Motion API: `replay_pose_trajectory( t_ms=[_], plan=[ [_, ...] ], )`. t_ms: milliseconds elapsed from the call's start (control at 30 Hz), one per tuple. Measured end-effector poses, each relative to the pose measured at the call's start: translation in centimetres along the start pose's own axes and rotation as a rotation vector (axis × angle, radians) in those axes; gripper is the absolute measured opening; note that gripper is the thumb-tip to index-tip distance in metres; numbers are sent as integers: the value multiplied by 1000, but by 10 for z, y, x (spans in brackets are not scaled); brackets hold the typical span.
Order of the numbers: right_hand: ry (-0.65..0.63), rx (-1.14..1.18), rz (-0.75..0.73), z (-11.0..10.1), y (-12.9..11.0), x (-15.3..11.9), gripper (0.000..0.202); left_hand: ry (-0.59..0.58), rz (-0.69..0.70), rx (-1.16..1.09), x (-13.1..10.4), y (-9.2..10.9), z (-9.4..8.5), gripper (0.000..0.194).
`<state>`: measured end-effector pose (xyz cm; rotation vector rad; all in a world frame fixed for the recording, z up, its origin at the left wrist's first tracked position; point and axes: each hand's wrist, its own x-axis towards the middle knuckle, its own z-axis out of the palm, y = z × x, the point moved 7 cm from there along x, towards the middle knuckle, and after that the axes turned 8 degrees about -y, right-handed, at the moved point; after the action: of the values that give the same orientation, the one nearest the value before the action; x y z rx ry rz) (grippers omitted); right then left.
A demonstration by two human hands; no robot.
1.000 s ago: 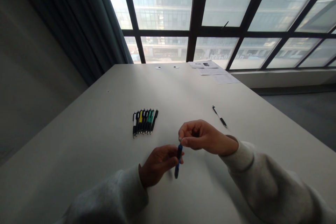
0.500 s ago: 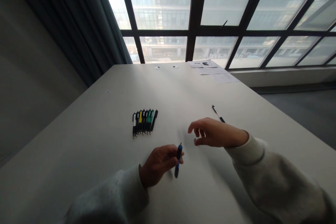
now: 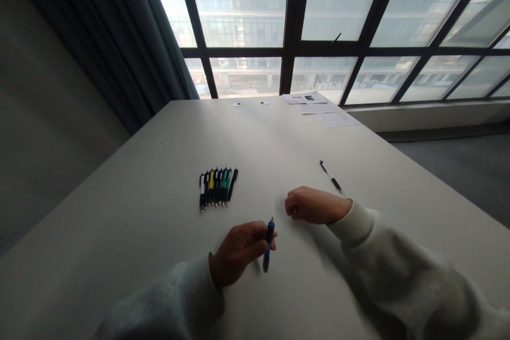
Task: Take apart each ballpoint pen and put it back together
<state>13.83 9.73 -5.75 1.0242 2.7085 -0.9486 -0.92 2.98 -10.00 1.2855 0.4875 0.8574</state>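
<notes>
My left hand [image 3: 238, 251] is closed around a blue pen [image 3: 269, 244]. It keeps the pen steeply tilted above the white table [image 3: 159, 234], with a thin dark tip sticking up at its top end. To the right and a little farther away, my right hand [image 3: 313, 205] is low over the table with its fingers curled together. A tiny light spot shows at those fingertips, too small to name. Beyond the left hand, several pens [image 3: 215, 187] lie side by side in a row, with white, yellow, green and black barrels.
A white and black pen [image 3: 331, 176] lies alone just beyond my right wrist. Sheets of paper [image 3: 319, 108] rest at the table's far right corner. Two round white pieces [image 3: 237, 104] with dark centres are near the far edge. Windows and a dark curtain [image 3: 119, 26] stand behind.
My right hand has closed its spread fingers and moved slightly left and toward me. The left hand keeps the blue pen almost in place. The whole view has shifted a little.
</notes>
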Motion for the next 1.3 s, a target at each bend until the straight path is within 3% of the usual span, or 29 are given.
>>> replay_pose_trajectory(
  t_ms=[100,200,367,667,1300],
  plan=[
    [84,164,-145,-16,-19,-11,8,10,-18,16,-2,-3,-2,33],
    [223,512,-355,-37,-42,-29,15,15,-45,19,-2,-5,-1,35],
    [201,793,-435,-40,-58,-39,16,9,-66,18,0,-1,2,35],
    [229,685,-389,-39,-56,-37,18,-16,-75,12,1,3,6,34],
    [161,602,-403,-36,-61,-37,17,-22,-77,32,2,2,5,34]
  ],
)
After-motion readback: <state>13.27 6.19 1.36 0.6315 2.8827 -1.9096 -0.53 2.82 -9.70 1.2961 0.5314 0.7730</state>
